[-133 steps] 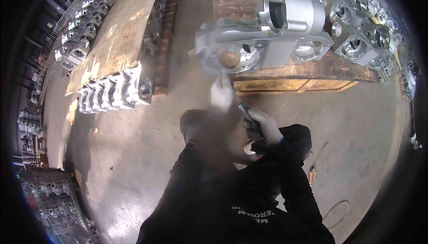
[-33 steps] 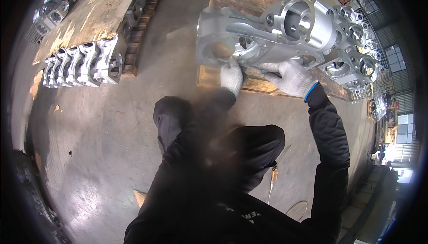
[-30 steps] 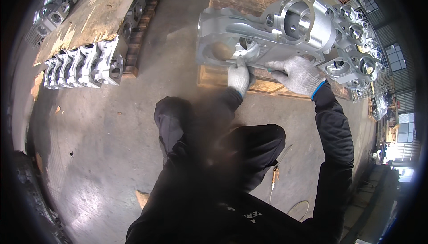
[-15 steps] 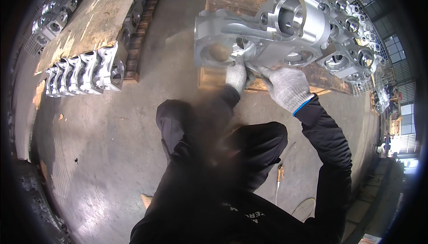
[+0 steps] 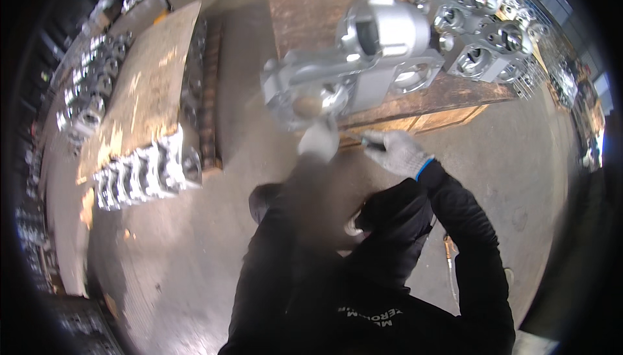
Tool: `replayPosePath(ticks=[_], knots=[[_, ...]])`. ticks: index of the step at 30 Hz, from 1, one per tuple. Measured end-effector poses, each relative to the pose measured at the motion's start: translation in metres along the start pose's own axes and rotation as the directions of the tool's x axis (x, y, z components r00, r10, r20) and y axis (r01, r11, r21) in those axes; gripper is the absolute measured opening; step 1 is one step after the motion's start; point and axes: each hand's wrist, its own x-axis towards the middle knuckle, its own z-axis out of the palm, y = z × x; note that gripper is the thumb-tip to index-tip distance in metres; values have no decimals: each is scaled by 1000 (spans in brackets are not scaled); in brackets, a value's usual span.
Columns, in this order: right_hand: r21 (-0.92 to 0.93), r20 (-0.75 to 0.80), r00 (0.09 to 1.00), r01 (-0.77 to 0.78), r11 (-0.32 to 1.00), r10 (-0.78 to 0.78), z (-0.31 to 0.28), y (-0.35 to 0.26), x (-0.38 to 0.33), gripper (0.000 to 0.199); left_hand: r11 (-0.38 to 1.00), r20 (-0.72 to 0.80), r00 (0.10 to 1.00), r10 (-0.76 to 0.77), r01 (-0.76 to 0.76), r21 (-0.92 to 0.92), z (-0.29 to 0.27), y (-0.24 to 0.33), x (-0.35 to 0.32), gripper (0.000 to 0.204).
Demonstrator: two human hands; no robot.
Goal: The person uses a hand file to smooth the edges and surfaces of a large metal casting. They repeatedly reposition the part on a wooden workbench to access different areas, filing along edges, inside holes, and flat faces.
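Far left: we see one wooden pallet (image 5: pixel 146 89) lying on the concrete floor (image 5: pixel 195 251); along its outer edge stands a line of cast metal parts (image 5: pixel 87 98), too blurred for us to count.
Pallet's near end: we count about five silver castings (image 5: pixel 146 172) standing side by side in one row.
Centre: we see one large silver casting (image 5: pixel 354 73) at the front edge of a second wooden pallet (image 5: pixel 415 105), its near-left end overhanging the floor.
Casting's long axis: we read it as running from lower left to upper right; a round bore opens at the raised upper-right end, a rounder lug sits at the lower-left end.
Our left hand (image 5: pixel 319 141): we have it in a white glove, just under the casting's lower-left end; motion blur hides the fingers, so we cannot tell whether they grip or even touch the metal.
Our right hand (image 5: pixel 397 152): we have it in a white glove with a blue cuff, fingers curled tight round a thin dark tool (image 5: pixel 357 139) whose tip points left toward the pallet's front edge.
Far right: we see one cluster of square housings (image 5: pixel 483 24) with round bores, packed together on the same pallet behind the big casting; we make out roughly eight.
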Motion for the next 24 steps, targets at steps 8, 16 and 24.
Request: replayPosePath(ticks=[8, 16, 24], knots=[[334, -243, 923, -209, 919, 298, 77, 27, -55, 49, 671, -371, 566, 736, -683, 288, -161, 169, -16, 24], [429, -269, 918, -157, 890, 292, 90, 11, -61, 42, 105, 385, 413, 825, -782, 614, -151, 296, 98, 42], [380, -211, 917, -243, 892, 339, 90, 3, -89, 59, 15, 524, 360, 772, -834, 551, -141, 277, 93, 42]])
